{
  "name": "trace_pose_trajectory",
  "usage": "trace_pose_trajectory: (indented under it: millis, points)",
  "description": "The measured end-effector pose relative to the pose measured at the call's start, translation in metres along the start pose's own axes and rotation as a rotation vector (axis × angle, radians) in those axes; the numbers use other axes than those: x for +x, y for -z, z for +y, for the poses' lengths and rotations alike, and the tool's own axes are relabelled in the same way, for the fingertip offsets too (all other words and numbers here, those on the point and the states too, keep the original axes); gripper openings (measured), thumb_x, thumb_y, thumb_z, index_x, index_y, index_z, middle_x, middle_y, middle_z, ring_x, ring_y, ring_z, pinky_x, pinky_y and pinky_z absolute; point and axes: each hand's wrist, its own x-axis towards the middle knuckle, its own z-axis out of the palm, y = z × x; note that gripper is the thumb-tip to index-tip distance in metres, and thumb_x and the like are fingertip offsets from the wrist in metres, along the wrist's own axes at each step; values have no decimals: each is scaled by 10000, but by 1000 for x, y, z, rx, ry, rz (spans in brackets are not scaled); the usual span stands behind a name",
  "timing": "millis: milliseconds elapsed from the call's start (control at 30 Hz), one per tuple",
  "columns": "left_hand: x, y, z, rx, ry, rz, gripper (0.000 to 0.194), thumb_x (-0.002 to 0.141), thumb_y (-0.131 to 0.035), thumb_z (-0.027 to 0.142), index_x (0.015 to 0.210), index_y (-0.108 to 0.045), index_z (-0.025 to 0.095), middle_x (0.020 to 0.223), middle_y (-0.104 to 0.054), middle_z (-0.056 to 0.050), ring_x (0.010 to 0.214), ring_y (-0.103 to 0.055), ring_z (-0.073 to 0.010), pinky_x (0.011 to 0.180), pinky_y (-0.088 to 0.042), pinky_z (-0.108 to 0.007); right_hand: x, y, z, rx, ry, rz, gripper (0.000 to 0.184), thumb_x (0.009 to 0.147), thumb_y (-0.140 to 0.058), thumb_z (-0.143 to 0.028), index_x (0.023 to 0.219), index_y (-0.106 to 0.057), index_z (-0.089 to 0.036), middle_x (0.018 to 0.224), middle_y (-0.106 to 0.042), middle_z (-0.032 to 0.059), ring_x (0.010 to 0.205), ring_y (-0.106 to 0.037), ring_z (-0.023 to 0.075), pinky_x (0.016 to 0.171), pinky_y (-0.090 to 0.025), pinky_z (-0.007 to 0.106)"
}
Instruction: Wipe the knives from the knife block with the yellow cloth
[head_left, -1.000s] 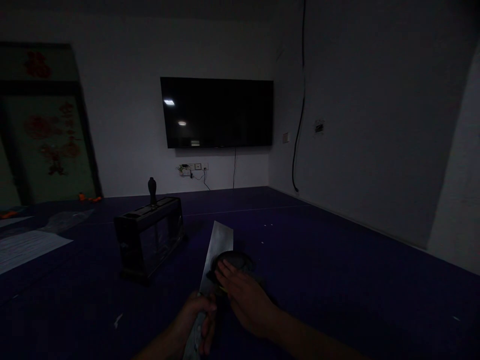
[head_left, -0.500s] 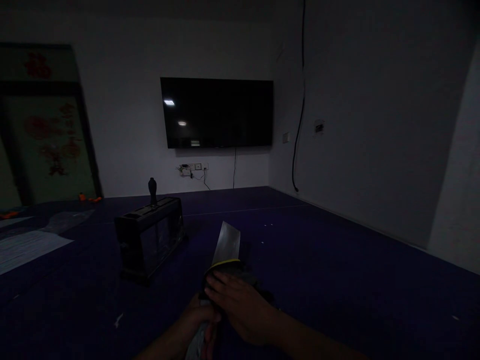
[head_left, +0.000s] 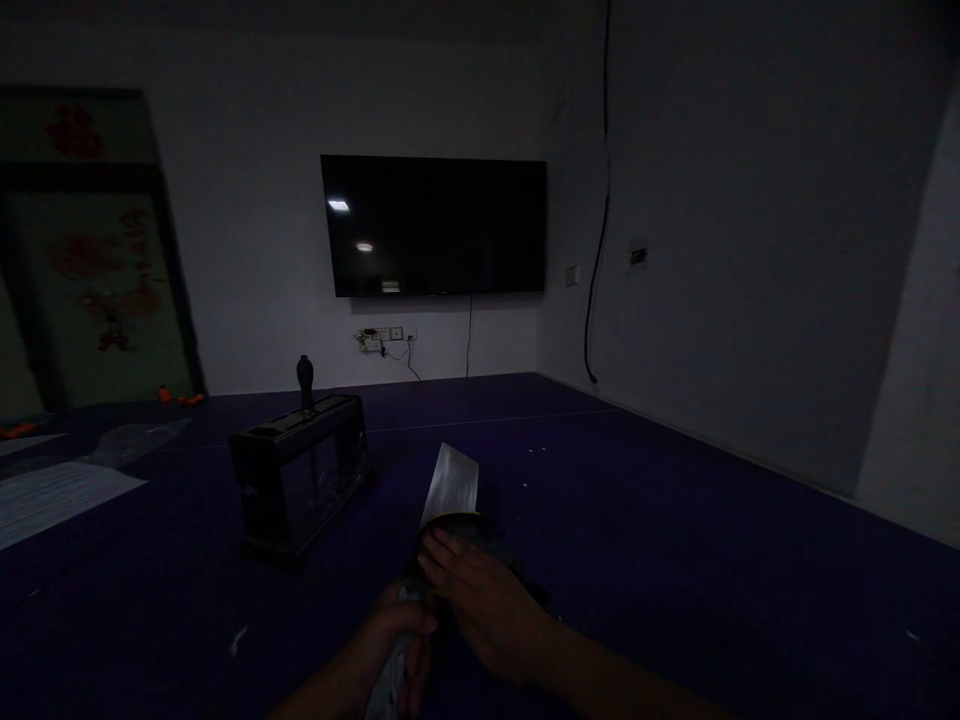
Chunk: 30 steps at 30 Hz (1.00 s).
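My left hand (head_left: 390, 640) is wrapped round the pale grey handle (head_left: 390, 680) of a knife. Its wide, flat metal blade (head_left: 452, 480) points forward, away from me. Over the blade's near part lies a dark, rounded pad (head_left: 461, 522) with a thin yellow edge. My right hand (head_left: 487, 605) presses down on this pad, its fingers together across the top. The middle of the knife is hidden under the pad and my fingers. A dark bundle just beyond my right hand is too dim to make out.
A black open-framed case with a knob on top (head_left: 300, 430) stands left on the dark blue surface (head_left: 660, 560). Printed paper (head_left: 60, 495) and clear plastic (head_left: 139, 440) lie further left. Behind are a wall television (head_left: 442, 225), sockets, and a hanging cable (head_left: 600, 250).
The blade has shifted slightly left. The pad has tilted, so less of its yellow edge shows. My right hand has moved a little to the right and up, still on the pad.
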Motion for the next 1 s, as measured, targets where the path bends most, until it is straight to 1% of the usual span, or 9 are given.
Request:
trace_pose_trajectory:
  millis: [33, 133, 200, 267, 400, 633, 833, 900, 1000]
  points:
    - [1, -2, -2, -30, -6, 29, 408, 789, -469, 465, 542, -503, 142, 425, -494, 25, 379, -477, -88, 382, -382, -201, 0, -1, 1, 2, -18, 11, 634, 759, -342, -30, 1378, -238, -114, 1463, -156, 60, 1341, -75, 165, 1095, -191, 386]
    - [4, -12, -12, -196, -43, 199, 399, 726, -410, 427, 416, -410, 175, 317, -409, 7, 275, -437, -117, 279, -292, -200, 1, -5, 6, 9, -70, 41, 563, 806, -322, -55, 1365, -272, -95, 1455, -187, 78, 1340, -99, 165, 1090, -211, 374]
    - [7, -20, -17, -379, -73, 370, 358, 664, -435, 375, 372, -404, 171, 276, -400, -11, 219, -407, -126, 226, -196, -187, 1, -9, 9, 13, -111, 70, 552, 819, -323, -74, 1367, -268, -103, 1455, -193, 75, 1339, -110, 169, 1085, -224, 381]
    - [8, -25, -20, -489, -77, 430, 340, 619, -477, 350, 347, -418, 156, 255, -403, -27, 199, -409, -138, 211, -149, -180, 0, -13, 11, 19, -167, 104, 561, 813, -324, -71, 1369, -266, -118, 1455, -196, 67, 1337, -124, 168, 1080, -237, 389]
    - [8, -25, -19, -546, -83, 402, 329, 582, -517, 337, 330, -438, 140, 240, -391, -27, 198, -427, -154, 204, -152, -177, 0, -16, 15, 46, -257, 144, 591, 796, -328, -59, 1378, -245, -124, 1458, -189, 69, 1337, -132, 170, 1075, -249, 404]
    - [8, -26, -22, -555, -60, 402, 317, 595, -508, 323, 344, -438, 143, 249, -381, -15, 214, -422, -141, 230, -201, -177, -3, -14, 18, 78, -233, 156, 597, 820, -326, -79, 1396, -180, -134, 1469, -139, 65, 1344, -74, 173, 1082, -220, 419]
    - [0, -23, -5, -490, 56, 355, 153, 616, -548, 273, 546, -537, 138, 355, -497, -7, 303, -480, -143, 339, -343, -211, -2, -3, 8, 46, -47, 39, 591, 837, -342, -99, 1399, -160, -126, 1475, -99, 59, 1345, -10, 181, 1094, -170, 419]
    - [-2, -20, 1, -485, 56, 363, 73, 608, -562, 221, 609, -562, 147, 412, -542, -7, 359, -522, -151, 382, -379, -220, -2, 3, 3, 37, -5, 4, 613, 826, -346, -82, 1402, -147, -135, 1476, -88, 47, 1344, 0, 177, 1100, -150, 409]
    - [-3, -19, 5, -465, 30, 376, 32, 612, -541, 176, 605, -565, 156, 451, -563, -12, 415, -562, -162, 425, -405, -226, -2, 8, -2, 23, 4, -22, 635, 810, -350, -65, 1404, -140, -142, 1476, -80, 39, 1344, -4, 175, 1103, -142, 402]
